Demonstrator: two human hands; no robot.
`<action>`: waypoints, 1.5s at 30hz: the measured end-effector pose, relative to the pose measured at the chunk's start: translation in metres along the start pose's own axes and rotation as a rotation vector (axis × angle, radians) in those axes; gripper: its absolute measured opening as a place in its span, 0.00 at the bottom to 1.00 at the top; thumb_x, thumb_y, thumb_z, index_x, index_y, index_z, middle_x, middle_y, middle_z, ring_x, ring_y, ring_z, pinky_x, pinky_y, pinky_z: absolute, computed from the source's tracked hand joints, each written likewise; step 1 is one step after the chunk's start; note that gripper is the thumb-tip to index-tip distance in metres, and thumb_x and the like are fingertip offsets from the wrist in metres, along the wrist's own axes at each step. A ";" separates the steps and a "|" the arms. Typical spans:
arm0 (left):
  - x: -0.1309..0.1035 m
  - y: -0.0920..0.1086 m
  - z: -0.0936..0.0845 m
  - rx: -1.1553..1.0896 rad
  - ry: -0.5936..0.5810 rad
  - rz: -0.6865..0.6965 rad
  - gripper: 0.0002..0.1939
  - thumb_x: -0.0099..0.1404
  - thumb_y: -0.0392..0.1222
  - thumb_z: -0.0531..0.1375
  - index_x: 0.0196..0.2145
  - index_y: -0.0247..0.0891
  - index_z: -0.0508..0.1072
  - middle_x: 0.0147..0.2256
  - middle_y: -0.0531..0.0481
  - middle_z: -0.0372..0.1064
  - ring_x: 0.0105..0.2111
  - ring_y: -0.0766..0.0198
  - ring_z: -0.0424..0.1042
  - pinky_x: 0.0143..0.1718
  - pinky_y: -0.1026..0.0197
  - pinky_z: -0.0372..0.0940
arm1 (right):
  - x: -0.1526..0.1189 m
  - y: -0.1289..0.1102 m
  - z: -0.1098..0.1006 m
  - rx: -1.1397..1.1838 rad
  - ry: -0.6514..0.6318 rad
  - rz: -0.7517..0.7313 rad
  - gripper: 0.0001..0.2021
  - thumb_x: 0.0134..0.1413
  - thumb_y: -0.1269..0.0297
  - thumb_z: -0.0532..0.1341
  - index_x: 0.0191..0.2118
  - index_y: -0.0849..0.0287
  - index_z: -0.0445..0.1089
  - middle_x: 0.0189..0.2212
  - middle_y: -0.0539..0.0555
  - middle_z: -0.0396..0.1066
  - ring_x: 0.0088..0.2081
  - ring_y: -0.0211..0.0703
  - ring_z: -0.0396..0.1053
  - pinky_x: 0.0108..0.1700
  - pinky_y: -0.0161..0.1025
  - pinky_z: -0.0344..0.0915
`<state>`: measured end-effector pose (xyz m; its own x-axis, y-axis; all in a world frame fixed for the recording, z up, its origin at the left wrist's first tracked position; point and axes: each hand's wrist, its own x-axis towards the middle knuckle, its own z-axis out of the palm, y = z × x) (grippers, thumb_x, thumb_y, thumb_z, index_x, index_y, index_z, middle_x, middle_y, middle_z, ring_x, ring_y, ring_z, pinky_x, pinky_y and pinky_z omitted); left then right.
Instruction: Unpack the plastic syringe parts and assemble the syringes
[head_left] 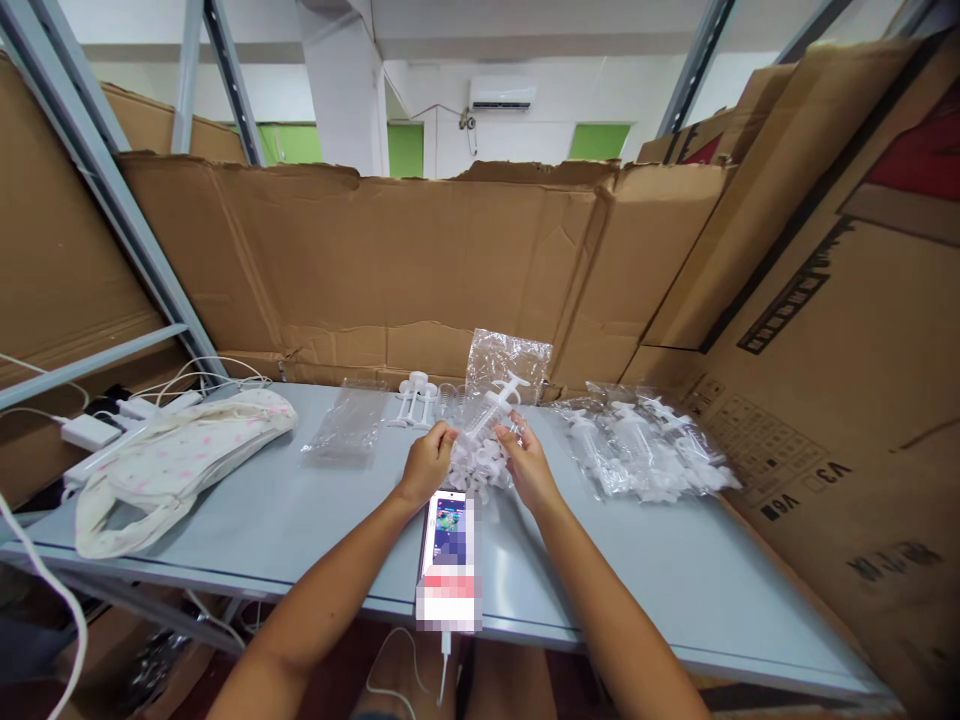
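Between my hands is a clear plastic bag (510,352) with a white plastic plunger syringe (491,405) tilted in it, its handle up and to the right. My left hand (429,462) is closed in a pinch on the bag's left edge. On the other side, my right hand (529,465) has its thumb and fingers closed on the bag near the syringe. A pile of small white plastic parts (478,465) lies right below; the hands partly hide it. White plungers (415,398) stand just behind my left hand.
Several bagged white syringes (637,445) lie to the right, beside a cardboard wall (825,400). Flat clear bags (345,425) are left of the plungers. A phone (450,550) on a cable lies at the front edge. Far left are a spotted cloth (180,460) and power strips (124,430).
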<state>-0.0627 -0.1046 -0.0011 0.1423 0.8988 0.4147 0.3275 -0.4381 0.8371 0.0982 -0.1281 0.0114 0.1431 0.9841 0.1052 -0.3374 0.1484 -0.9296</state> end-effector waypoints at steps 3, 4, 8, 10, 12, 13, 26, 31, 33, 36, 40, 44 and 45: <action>-0.001 0.004 -0.003 0.009 0.050 0.017 0.15 0.65 0.48 0.49 0.25 0.39 0.62 0.18 0.58 0.53 0.20 0.68 0.55 0.26 0.65 0.48 | -0.004 -0.003 0.003 0.031 -0.086 0.074 0.35 0.44 0.52 0.65 0.58 0.44 0.54 0.47 0.53 0.70 0.42 0.48 0.71 0.37 0.42 0.69; 0.000 0.005 -0.003 0.001 0.063 0.021 0.14 0.65 0.48 0.49 0.26 0.39 0.63 0.18 0.58 0.53 0.21 0.68 0.55 0.26 0.65 0.48 | -0.006 -0.004 0.004 0.047 -0.137 0.088 0.36 0.43 0.53 0.65 0.59 0.42 0.52 0.49 0.52 0.69 0.42 0.48 0.71 0.37 0.42 0.69; 0.001 0.005 -0.004 -0.056 0.116 0.042 0.14 0.65 0.49 0.49 0.26 0.38 0.62 0.21 0.57 0.55 0.23 0.68 0.57 0.28 0.66 0.51 | -0.011 -0.007 0.006 0.073 -0.346 0.125 0.47 0.41 0.57 0.67 0.63 0.38 0.38 0.51 0.54 0.67 0.39 0.47 0.72 0.34 0.43 0.70; 0.001 0.004 -0.004 -0.100 0.120 0.044 0.15 0.65 0.50 0.50 0.26 0.38 0.62 0.21 0.57 0.56 0.24 0.68 0.57 0.28 0.66 0.52 | -0.011 -0.007 0.006 0.076 -0.385 0.132 0.48 0.42 0.58 0.67 0.63 0.37 0.34 0.50 0.54 0.67 0.37 0.46 0.73 0.33 0.42 0.70; 0.002 0.003 -0.003 -0.163 0.104 0.017 0.15 0.64 0.52 0.51 0.28 0.38 0.63 0.20 0.57 0.54 0.22 0.69 0.56 0.26 0.66 0.51 | -0.010 -0.008 0.004 0.082 -0.390 0.121 0.48 0.43 0.58 0.66 0.63 0.36 0.34 0.49 0.53 0.67 0.35 0.44 0.73 0.31 0.41 0.70; 0.002 0.003 -0.003 -0.211 0.092 -0.006 0.16 0.63 0.54 0.51 0.30 0.38 0.64 0.19 0.58 0.53 0.20 0.70 0.55 0.24 0.67 0.51 | -0.009 -0.008 0.002 0.084 -0.392 0.112 0.47 0.43 0.59 0.66 0.63 0.36 0.35 0.49 0.53 0.68 0.34 0.43 0.73 0.30 0.40 0.70; 0.011 0.018 -0.024 -0.781 -0.065 -0.215 0.31 0.52 0.54 0.63 0.50 0.37 0.65 0.40 0.43 0.71 0.38 0.59 0.71 0.36 0.61 0.64 | -0.008 -0.019 -0.017 -0.102 -0.692 0.271 0.45 0.41 0.58 0.68 0.64 0.46 0.44 0.33 0.51 0.73 0.26 0.40 0.69 0.24 0.35 0.64; 0.017 0.011 -0.027 -0.877 0.100 -0.279 0.27 0.54 0.46 0.63 0.52 0.42 0.64 0.45 0.46 0.69 0.38 0.63 0.72 0.36 0.62 0.66 | 0.004 -0.019 -0.029 0.052 -0.479 0.208 0.44 0.40 0.38 0.61 0.63 0.48 0.48 0.32 0.53 0.73 0.28 0.44 0.71 0.25 0.37 0.62; 0.019 0.008 -0.027 -0.944 0.097 -0.291 0.28 0.55 0.44 0.62 0.54 0.44 0.62 0.48 0.46 0.67 0.39 0.64 0.72 0.39 0.61 0.67 | 0.010 -0.020 -0.031 0.139 -0.369 0.157 0.41 0.39 0.34 0.57 0.59 0.49 0.55 0.30 0.53 0.72 0.30 0.45 0.71 0.29 0.39 0.64; 0.019 0.009 -0.026 -1.043 0.058 -0.301 0.28 0.58 0.43 0.60 0.55 0.47 0.59 0.51 0.47 0.64 0.42 0.63 0.71 0.45 0.57 0.66 | 0.014 -0.018 -0.030 0.192 -0.257 0.073 0.34 0.41 0.35 0.56 0.52 0.49 0.65 0.32 0.53 0.73 0.36 0.46 0.70 0.38 0.44 0.66; 0.014 0.015 -0.019 -1.134 -0.059 -0.307 0.28 0.61 0.43 0.57 0.57 0.53 0.54 0.52 0.48 0.62 0.45 0.60 0.70 0.50 0.49 0.64 | 0.010 -0.011 -0.023 0.183 -0.237 0.071 0.27 0.41 0.39 0.60 0.46 0.47 0.68 0.44 0.52 0.72 0.45 0.50 0.69 0.42 0.49 0.67; 0.009 0.021 -0.013 -1.194 -0.141 -0.330 0.30 0.62 0.43 0.56 0.60 0.54 0.50 0.53 0.47 0.62 0.48 0.58 0.69 0.50 0.47 0.64 | 0.001 -0.009 -0.015 0.181 -0.287 0.141 0.24 0.42 0.50 0.65 0.48 0.47 0.66 0.48 0.52 0.70 0.45 0.52 0.70 0.40 0.51 0.70; 0.008 0.023 -0.013 -1.193 -0.144 -0.331 0.30 0.62 0.43 0.56 0.60 0.53 0.50 0.53 0.46 0.62 0.48 0.57 0.69 0.50 0.47 0.64 | -0.001 -0.010 -0.014 0.189 -0.312 0.156 0.25 0.42 0.53 0.66 0.49 0.48 0.65 0.49 0.52 0.70 0.45 0.52 0.70 0.39 0.51 0.70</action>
<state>-0.0662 -0.1079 0.0255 0.3405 0.9294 0.1427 -0.6739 0.1354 0.7263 0.1146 -0.1315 0.0156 -0.2027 0.9744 0.0972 -0.5022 -0.0182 -0.8646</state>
